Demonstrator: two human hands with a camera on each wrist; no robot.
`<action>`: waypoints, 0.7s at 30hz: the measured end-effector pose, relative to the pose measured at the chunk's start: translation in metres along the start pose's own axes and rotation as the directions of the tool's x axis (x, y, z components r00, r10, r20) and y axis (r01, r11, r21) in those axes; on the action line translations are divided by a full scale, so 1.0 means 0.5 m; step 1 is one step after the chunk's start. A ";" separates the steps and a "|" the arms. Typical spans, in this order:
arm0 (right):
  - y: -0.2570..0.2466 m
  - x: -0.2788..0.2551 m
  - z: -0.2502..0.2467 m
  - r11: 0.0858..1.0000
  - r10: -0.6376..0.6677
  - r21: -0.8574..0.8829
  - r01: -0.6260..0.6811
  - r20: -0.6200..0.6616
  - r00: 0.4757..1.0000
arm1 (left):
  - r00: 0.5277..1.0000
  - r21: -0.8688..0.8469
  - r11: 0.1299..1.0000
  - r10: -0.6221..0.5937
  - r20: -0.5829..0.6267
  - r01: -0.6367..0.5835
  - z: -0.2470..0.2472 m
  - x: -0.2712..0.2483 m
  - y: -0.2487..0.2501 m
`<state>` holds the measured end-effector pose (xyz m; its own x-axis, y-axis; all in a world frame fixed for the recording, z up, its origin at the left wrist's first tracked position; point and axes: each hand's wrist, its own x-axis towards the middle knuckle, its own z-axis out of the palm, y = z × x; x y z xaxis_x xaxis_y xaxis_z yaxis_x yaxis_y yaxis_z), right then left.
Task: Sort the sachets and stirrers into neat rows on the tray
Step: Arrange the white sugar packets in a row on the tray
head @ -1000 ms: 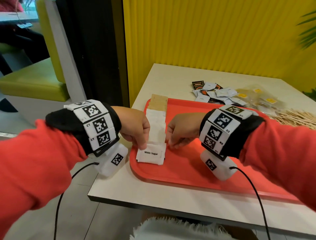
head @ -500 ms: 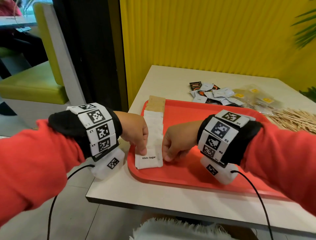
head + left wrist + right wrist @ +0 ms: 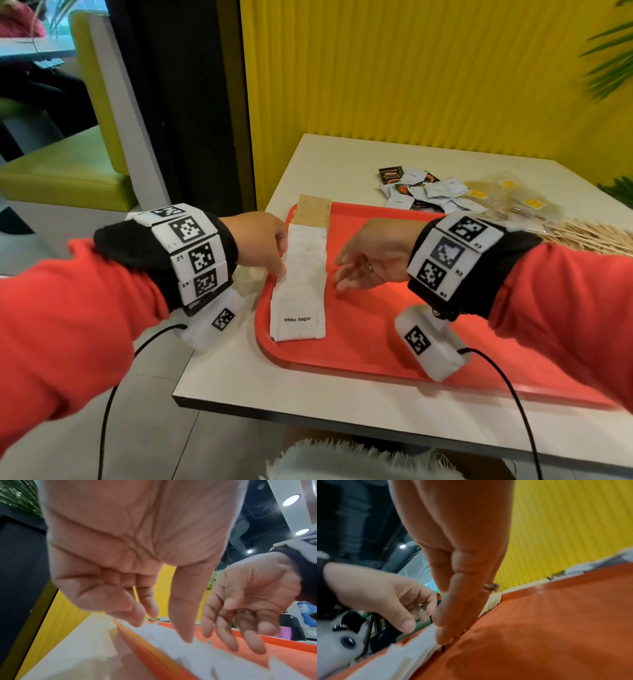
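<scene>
Your left hand (image 3: 263, 245) is resting loose fingertips on the left edge of the white sugar sachets (image 3: 301, 281), rowed along the tray (image 3: 376, 346); they're looking light, limp and slippery, so nudge their edges; your right hand (image 3: 370, 262) is hovering beside them, relaxed and empty

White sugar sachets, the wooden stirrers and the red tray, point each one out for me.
white sugar sachets (image 3: 297, 320): head view, on the printed front sachet.
wooden stirrers (image 3: 596, 236): head view, on the middle of the pile.
red tray (image 3: 359, 349): head view, on its bare floor.
</scene>
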<state>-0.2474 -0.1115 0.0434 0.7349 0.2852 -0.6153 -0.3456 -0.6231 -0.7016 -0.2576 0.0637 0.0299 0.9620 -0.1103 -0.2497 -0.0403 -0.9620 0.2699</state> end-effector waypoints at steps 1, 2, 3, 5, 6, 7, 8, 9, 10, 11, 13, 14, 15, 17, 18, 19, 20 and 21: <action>0.000 -0.002 0.001 0.999 0.030 0.027 -0.030 0.020 0.999 | 1.000 0.005 1.000 -0.019 -0.004 0.019 0.001 0.003 -0.004; 0.000 -0.003 0.003 0.998 0.052 0.021 -0.053 0.034 0.998 | 0.999 0.008 0.999 -0.037 0.003 0.037 0.003 0.006 -0.007; 0.001 -0.002 0.007 0.998 0.067 0.003 -0.067 0.047 0.997 | 0.999 0.010 0.999 -0.051 0.012 0.051 0.005 0.008 -0.008; 0.003 0.001 0.017 0.996 0.087 -0.022 -0.086 0.081 0.993 | 0.998 0.013 0.998 -0.060 0.021 0.060 0.008 0.012 -0.009; 0.003 0.003 0.021 0.996 0.086 -0.022 -0.084 0.096 0.992 | 0.998 0.016 0.998 -0.060 0.020 0.059 0.008 0.014 -0.009; 0.003 0.005 0.023 0.997 0.079 -0.017 -0.078 0.102 0.992 | 0.998 0.018 0.998 -0.059 0.020 0.058 0.008 0.016 -0.009; 0.002 0.006 0.024 0.997 0.072 -0.010 -0.072 0.101 0.992 | 0.998 0.017 0.998 -0.059 0.024 0.058 0.008 0.017 -0.009; 0.000 0.008 0.024 0.998 0.069 -0.010 -0.068 0.095 0.993 | 0.998 0.014 0.998 -0.059 0.032 0.059 0.008 0.018 -0.010; 0.000 0.008 0.024 0.998 0.069 -0.022 -0.067 0.089 0.994 | 0.997 0.010 0.998 -0.061 0.041 0.061 0.008 0.019 -0.010; -0.001 0.009 0.023 0.997 0.073 -0.041 -0.070 0.081 0.994 | 0.997 0.007 0.998 -0.063 0.047 0.063 0.008 0.019 -0.011; -0.002 0.009 0.019 0.995 0.080 -0.068 -0.076 0.056 0.995 | 0.996 -0.002 0.998 -0.068 0.050 0.068 0.007 0.021 -0.010; -0.004 0.009 0.017 0.995 0.077 -0.069 -0.074 0.038 0.996 | 0.996 -0.011 0.997 -0.071 0.049 0.071 0.007 0.022 -0.009; -0.006 0.010 0.015 0.996 0.068 -0.065 -0.067 0.021 0.997 | 0.996 -0.019 0.997 -0.072 0.046 0.073 0.006 0.023 -0.008; -0.010 0.013 0.013 0.998 0.052 -0.047 -0.052 0.004 0.999 | 0.997 -0.023 0.997 -0.075 0.034 0.076 0.003 0.025 -0.005; -0.012 0.015 0.014 0.998 0.051 -0.036 -0.051 0.006 0.999 | 0.997 -0.022 0.997 -0.077 0.030 0.077 0.002 0.026 -0.003; -0.013 0.017 0.015 0.998 0.055 -0.028 -0.055 0.017 0.998 | 0.996 -0.021 0.997 -0.079 0.029 0.079 0.001 0.028 -0.002; -0.014 0.018 0.016 0.998 0.064 -0.028 -0.064 0.031 0.997 | 0.996 -0.018 0.996 -0.081 0.032 0.082 0.001 0.030 -0.001; -0.015 0.020 0.017 0.997 0.077 -0.033 -0.076 0.043 0.996 | 0.996 -0.013 0.996 -0.084 0.036 0.085 0.001 0.032 0.000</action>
<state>-0.2426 -0.0978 0.0393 0.6800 0.2672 -0.6828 -0.3812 -0.6666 -0.6406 -0.2421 0.0619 0.0254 0.9516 -0.0379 -0.3051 0.0450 -0.9645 0.2602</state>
